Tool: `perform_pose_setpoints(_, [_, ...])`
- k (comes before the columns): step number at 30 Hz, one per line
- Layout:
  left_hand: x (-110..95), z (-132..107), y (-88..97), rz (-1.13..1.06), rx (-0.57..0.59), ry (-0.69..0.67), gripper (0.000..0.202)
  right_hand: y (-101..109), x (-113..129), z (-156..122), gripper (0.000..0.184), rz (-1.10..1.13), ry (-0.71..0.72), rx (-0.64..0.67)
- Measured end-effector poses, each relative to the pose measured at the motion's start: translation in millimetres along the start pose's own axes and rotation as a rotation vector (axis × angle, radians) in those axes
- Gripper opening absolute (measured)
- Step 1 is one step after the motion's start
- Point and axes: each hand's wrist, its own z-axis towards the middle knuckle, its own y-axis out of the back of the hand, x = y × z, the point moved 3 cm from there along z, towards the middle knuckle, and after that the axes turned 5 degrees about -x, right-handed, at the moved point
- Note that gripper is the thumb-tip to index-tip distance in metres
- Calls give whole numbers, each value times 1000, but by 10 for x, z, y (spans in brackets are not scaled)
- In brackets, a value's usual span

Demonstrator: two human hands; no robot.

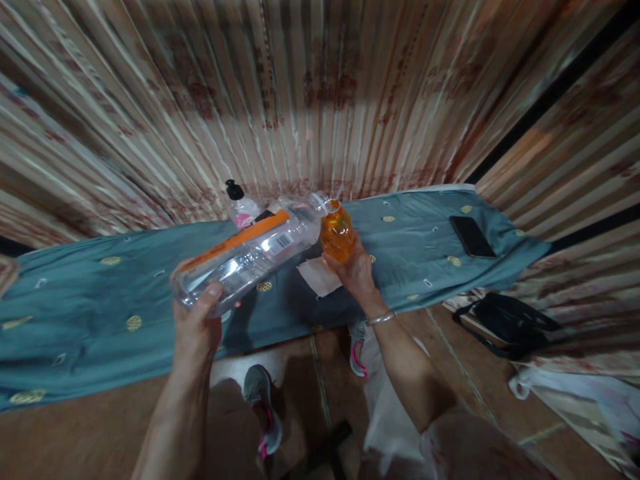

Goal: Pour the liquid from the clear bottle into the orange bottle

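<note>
My left hand (200, 320) is closed around the base of a large clear plastic bottle (245, 257) with an orange label. The bottle is tilted, its neck up and to the right, and its mouth is at the opening of a small orange bottle (336, 235). Whether liquid passes between them I cannot tell. My right hand (354, 268) wraps round the small orange bottle from below and the right, holding it roughly upright. Behind the large bottle stands a clear bottle with a black cap (240, 205), partly hidden. Below the orange bottle lies a pale folded cloth or paper (319, 277).
A teal patterned cloth (120, 293) covers the long narrow table. A black phone (471, 236) lies at its right. Pleated curtains (320, 100) hang behind. On the tiled floor are a black bag (515, 320) at right and my shoes (264, 407) below.
</note>
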Motion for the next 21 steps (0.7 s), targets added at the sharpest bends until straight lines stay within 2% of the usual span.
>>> perform_pose_setpoints(11, [-61,-22,-48,-4,-7,15,76,-15,-50,-8,86,-16,7,-27])
perform_pose_setpoints(21, [-51,-21,-37,-2,10,0,71,-4,-1,1,83,-8,-23,-8])
